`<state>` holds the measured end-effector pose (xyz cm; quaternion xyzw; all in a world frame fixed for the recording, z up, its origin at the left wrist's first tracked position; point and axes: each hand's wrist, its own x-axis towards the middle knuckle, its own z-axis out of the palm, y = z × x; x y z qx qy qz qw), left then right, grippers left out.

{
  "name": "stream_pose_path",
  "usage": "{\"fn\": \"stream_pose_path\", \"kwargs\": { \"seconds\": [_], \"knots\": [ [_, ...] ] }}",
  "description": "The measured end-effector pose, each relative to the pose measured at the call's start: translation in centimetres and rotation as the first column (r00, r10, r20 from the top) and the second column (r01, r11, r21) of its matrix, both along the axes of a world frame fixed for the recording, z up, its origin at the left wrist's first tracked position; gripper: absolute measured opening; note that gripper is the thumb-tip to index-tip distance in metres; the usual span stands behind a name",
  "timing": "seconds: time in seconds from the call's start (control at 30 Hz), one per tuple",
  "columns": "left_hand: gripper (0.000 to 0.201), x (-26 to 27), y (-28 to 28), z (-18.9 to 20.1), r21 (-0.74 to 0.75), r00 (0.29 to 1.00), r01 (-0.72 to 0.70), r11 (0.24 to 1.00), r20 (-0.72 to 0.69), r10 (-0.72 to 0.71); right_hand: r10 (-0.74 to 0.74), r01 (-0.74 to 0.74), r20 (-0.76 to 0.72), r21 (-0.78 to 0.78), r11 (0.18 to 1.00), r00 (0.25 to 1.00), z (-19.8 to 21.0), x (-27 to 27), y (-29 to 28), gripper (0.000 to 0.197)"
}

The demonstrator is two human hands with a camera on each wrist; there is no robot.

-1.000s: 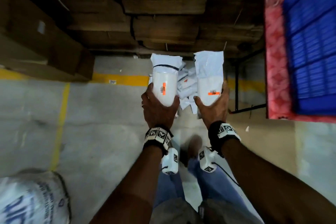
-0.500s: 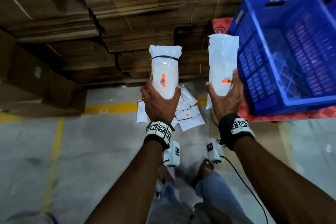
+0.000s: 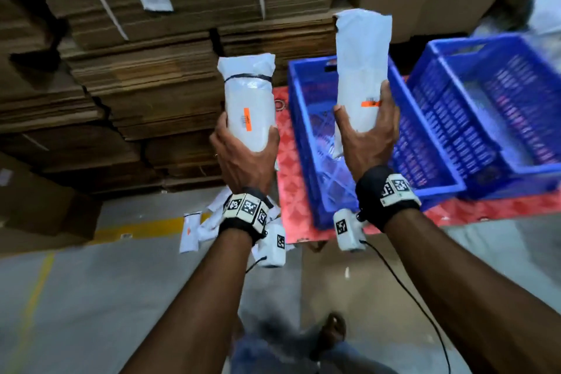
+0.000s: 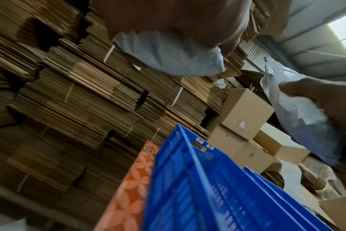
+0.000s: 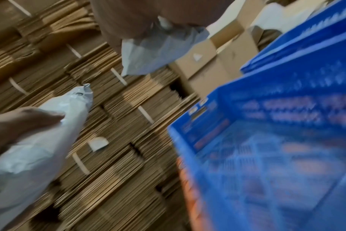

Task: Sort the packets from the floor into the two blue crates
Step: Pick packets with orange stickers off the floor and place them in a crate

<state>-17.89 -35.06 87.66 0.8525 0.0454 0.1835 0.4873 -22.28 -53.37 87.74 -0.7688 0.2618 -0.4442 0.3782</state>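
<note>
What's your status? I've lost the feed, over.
Left hand grips one white packet, right hand another. Right packet above near blue crate; second crate beside it. More packets on floor. Nothing blocking.

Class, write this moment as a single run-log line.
left hand: grips banded packet | right hand: grips plain packet above near blue crate | far blue crate: beside it | nothing dropped yet
</note>
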Motion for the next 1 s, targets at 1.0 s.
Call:
{"fn": "stream_pose_path", "kwargs": {
  "seconds": [1.0],
  "knots": [
    [0.076, 4.4, -22.2, -10.4, 0.123, 0.753, 0.354, 0.927, -0.626, -0.204, 0.309, -0.107, -0.800, 0.298, 0.949, 0.514, -11.0, 2.3, -19.7, 0.085]
  ]
}}
